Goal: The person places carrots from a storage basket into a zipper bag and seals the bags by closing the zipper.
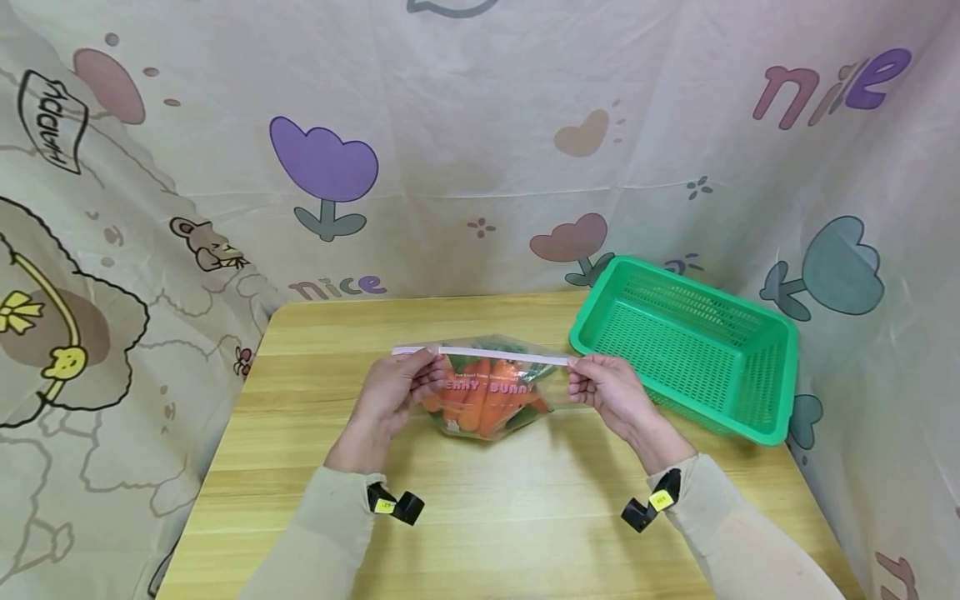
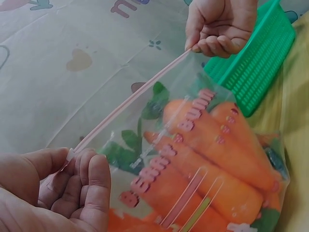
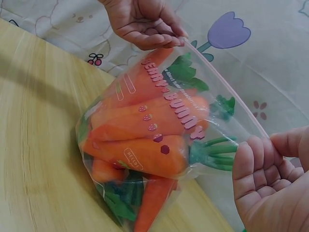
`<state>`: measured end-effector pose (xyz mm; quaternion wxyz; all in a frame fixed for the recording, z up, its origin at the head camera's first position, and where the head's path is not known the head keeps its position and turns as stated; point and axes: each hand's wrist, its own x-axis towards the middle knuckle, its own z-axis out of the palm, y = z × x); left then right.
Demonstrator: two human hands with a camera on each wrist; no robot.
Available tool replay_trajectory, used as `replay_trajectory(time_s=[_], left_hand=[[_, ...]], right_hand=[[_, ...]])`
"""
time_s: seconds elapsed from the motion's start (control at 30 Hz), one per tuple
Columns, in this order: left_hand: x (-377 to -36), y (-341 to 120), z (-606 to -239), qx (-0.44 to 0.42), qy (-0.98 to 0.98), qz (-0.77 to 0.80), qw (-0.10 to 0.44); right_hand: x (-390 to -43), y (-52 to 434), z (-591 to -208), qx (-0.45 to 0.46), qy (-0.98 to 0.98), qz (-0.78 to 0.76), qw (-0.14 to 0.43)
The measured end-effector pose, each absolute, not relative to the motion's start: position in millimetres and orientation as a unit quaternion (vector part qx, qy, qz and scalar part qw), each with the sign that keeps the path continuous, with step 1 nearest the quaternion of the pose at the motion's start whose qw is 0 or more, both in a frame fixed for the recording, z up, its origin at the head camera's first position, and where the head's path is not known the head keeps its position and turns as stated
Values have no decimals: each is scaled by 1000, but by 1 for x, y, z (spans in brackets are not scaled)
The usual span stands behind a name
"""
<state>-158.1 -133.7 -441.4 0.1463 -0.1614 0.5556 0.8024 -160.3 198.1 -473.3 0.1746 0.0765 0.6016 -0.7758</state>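
Observation:
A clear zip bag [image 1: 491, 387] printed with pink lettering hangs between my two hands, just over the table. Inside it lie several orange carrots [image 3: 140, 154] with green tops. My left hand [image 1: 397, 383] pinches the slider end of the pink zip strip [image 2: 130, 100] between thumb and fingers. At the strip's other end, my right hand [image 1: 611, 392] pinches the bag's top corner. The strip is stretched straight between the hands, and the bag's top edge looks closed along it. In the right wrist view, the bag's bottom hangs close to the wooden surface.
A green perforated plastic basket [image 1: 675, 342] stands at the table's right back, beyond my right hand. The wooden table [image 1: 300, 500] spreads beneath my arms. A printed cloth [image 1: 465, 125] hangs behind the table and along both sides.

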Motion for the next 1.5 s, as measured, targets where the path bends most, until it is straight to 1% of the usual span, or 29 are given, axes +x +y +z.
replay_trajectory(time_s=[0.2, 0.43, 0.93, 1.17, 1.5], left_hand=[[-156, -144, -437, -178, 547, 804, 147], [-157, -154, -436, -156, 553, 807, 135], [-153, -170, -432, -166, 557, 804, 124], [-144, -174, -427, -173, 569, 796, 112], [-118, -182, -409, -168, 577, 794, 84]], right_hand=[[-160, 198, -472, 75, 603, -775, 171], [-161, 199, -471, 67, 602, -777, 169], [-161, 197, -464, 66, 600, -780, 163], [-156, 193, -456, 59, 593, -783, 177], [-141, 184, -434, 58, 585, -782, 210]])
